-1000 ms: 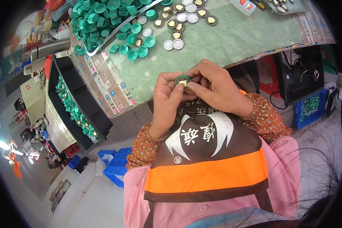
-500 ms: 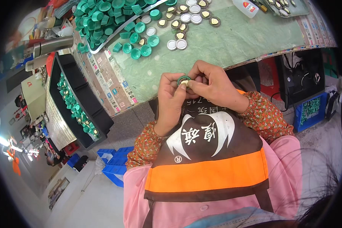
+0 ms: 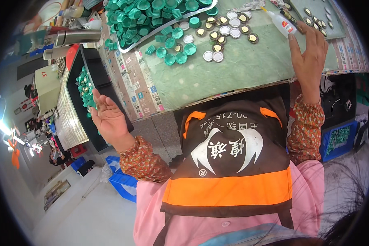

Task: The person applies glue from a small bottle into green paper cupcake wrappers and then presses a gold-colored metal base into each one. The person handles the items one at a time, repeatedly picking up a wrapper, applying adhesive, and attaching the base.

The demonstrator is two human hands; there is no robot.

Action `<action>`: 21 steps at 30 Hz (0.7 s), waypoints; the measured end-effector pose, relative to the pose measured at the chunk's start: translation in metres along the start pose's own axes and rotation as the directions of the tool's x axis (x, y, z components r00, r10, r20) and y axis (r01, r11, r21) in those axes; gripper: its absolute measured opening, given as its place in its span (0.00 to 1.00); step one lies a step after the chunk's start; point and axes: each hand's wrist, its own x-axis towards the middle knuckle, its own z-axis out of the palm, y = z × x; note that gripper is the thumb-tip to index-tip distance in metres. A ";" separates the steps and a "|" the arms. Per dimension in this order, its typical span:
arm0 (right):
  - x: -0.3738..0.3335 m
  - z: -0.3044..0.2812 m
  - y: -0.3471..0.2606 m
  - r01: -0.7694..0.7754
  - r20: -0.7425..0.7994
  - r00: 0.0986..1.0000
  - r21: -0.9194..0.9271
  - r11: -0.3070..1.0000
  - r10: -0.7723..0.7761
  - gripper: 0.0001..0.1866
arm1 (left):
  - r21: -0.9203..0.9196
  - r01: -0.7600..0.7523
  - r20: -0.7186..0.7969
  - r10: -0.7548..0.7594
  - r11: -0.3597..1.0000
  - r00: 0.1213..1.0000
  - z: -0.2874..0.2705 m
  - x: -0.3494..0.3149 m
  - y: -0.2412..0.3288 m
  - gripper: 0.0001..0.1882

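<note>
My left hand [image 3: 110, 121] is open, palm up with fingers loosely spread, over the near edge of a black bin [image 3: 100, 67]. Inside that bin lie green fluted cups with pale-centred pieces [image 3: 86, 88] in them. My right hand [image 3: 309, 61] reaches over the table's far right, fingers stretched and thumb apart, beside a white squeeze bottle [image 3: 282, 23] with a yellow tip. Its thumb is at the bottle's base; whether it touches cannot be made out. Mid-table lie loose green fluted cups [image 3: 169, 59], silvery bottle caps [image 3: 218, 56] and dark-rimmed caps with pale centres [image 3: 253, 38].
A white-rimmed tray [image 3: 129, 48] heaped with green cups stands at the table's back left. Another tray [image 3: 336, 30] with capped pieces is at the back right. A metal flask [image 3: 78, 37] lies beyond the bin. A blue crate [image 3: 339, 141] stands below the table, right.
My hands have parted. The green cup they held together at the table edge is no longer in them. The left went left to the bin, the right went forward and right to the bottle.
</note>
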 end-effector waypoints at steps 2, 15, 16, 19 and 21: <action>0.006 0.007 0.009 0.058 0.006 0.998 -0.096 0.994 -0.057 0.21 | 0.061 -0.003 0.061 -0.001 0.998 0.998 0.001 0.004 -0.002 0.27; 0.012 0.052 0.019 0.120 0.093 0.990 -0.140 0.983 -0.107 0.22 | 0.738 -0.563 0.573 -0.096 -0.373 0.814 0.057 0.008 -0.135 0.10; 0.010 0.050 0.018 0.117 0.083 0.991 -0.126 0.985 -0.108 0.21 | 0.759 -0.554 0.554 -0.106 -0.342 0.826 0.057 0.005 -0.135 0.10; -0.006 0.036 0.000 -0.054 0.051 0.998 0.239 0.970 0.043 0.19 | 0.887 -0.461 0.461 -0.046 0.022 0.886 0.048 -0.002 -0.139 0.10; -0.019 0.021 -0.025 -0.320 0.333 0.931 0.554 0.769 0.148 0.18 | 0.899 -0.189 0.297 -0.233 0.395 0.926 0.053 -0.009 -0.137 0.11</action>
